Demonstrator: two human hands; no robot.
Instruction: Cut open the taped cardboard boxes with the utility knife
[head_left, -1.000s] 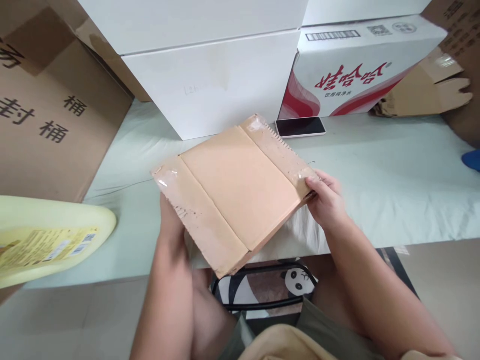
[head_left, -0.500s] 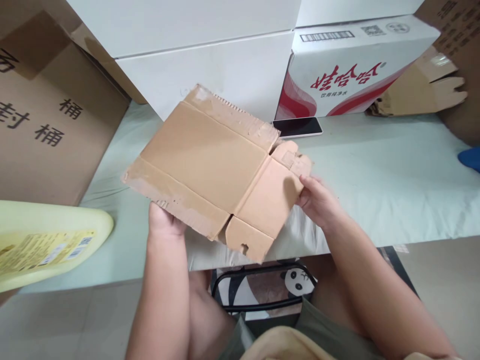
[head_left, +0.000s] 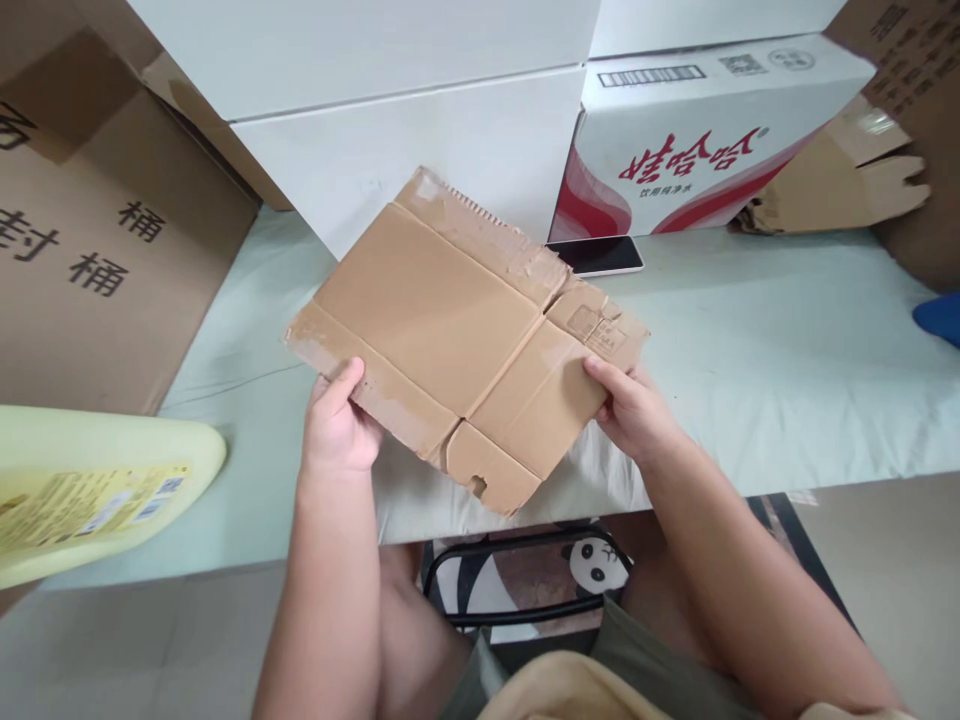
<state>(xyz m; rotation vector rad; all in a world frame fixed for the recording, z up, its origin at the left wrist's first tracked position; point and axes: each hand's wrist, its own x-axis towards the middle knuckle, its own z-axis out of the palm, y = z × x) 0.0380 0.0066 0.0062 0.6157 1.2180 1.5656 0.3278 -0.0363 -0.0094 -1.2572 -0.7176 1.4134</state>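
A flattened cardboard box [head_left: 431,310] is held up at a slant over the cloth-covered surface. It shows plain brown faces, creases, torn edges and several small flaps. My left hand [head_left: 341,420] grips its lower left edge, thumb on top and the other fingers underneath. On the right side, my right hand [head_left: 634,405] pinches the edge of a panel, thumb on the face, fingers mostly hidden beneath. Just behind the cardboard's far right edge lies a phone [head_left: 600,255] with a dark screen.
White cartons [head_left: 420,150] and a red-and-white water carton [head_left: 697,150] stand at the back. A large brown box [head_left: 112,290] and a pale yellow bottle [head_left: 112,490] are at left. Cut cardboard [head_left: 840,185] and a blue object [head_left: 937,318] sit at right. The pale green cloth [head_left: 787,370] covers the surface.
The cardboard has shifted slightly right and tilted. My left thumb has come up over its edge onto the face, and the right-hand flap has spread flatter, showing a printed mark.
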